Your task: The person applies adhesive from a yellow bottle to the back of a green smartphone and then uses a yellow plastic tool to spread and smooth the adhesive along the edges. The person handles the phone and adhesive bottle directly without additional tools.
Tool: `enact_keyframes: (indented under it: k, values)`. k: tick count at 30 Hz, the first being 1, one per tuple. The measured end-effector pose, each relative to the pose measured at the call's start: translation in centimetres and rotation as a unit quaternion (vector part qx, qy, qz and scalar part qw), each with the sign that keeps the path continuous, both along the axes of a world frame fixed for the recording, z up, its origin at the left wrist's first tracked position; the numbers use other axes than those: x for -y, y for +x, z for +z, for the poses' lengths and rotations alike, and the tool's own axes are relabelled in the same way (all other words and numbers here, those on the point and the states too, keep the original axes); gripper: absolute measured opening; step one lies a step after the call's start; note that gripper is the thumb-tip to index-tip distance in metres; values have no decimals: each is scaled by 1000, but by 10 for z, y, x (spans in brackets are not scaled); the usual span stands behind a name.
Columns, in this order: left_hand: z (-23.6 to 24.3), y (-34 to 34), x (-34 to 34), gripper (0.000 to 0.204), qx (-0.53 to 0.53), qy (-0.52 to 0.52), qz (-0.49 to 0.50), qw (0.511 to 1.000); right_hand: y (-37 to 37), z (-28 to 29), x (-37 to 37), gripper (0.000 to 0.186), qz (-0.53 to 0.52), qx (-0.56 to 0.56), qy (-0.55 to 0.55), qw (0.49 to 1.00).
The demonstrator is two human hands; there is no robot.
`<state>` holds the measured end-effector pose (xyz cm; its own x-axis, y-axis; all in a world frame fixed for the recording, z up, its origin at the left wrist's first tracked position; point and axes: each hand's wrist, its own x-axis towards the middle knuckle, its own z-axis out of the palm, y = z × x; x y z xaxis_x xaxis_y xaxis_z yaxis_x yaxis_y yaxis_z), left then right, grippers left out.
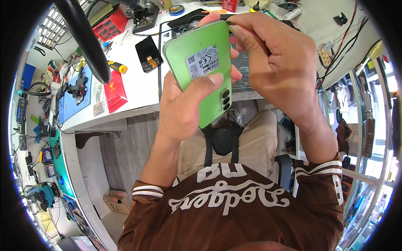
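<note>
By the white tabletop (140,94), clasps a green phone (203,62) in the left hand (180,104), pinches a small dark item (229,23) at its corner with the right hand (280,58), apparently working its edge, next likely needing steadiness.

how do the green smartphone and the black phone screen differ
The green smartphone is held in the left hand; the black phone screen lies on the white table. The smartphone shows a whitish label; the screen shows an orange ribbon cable. Both are flat and roughly rectangular.
</note>
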<state>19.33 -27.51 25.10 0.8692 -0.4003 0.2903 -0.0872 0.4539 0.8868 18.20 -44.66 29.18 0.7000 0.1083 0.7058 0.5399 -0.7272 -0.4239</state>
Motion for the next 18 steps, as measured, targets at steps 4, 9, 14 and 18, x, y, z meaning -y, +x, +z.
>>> enact_keyframes:
  k: [4,9,14,18]
  values:
    - [1,0,0,87,4,3,10,1000,1,4,0,16,-12,3,-32,999]
    - [-2,6,-6,90,12,17,-7,1000,4,6,0,16,3,-22,-22,1000]
    - [-5,9,-5,93,13,6,-13,1000,3,9,2,16,24,-75,10,997]
    - [-6,10,-6,94,-1,-8,-34,999,3,14,6,16,36,-94,-3,995]
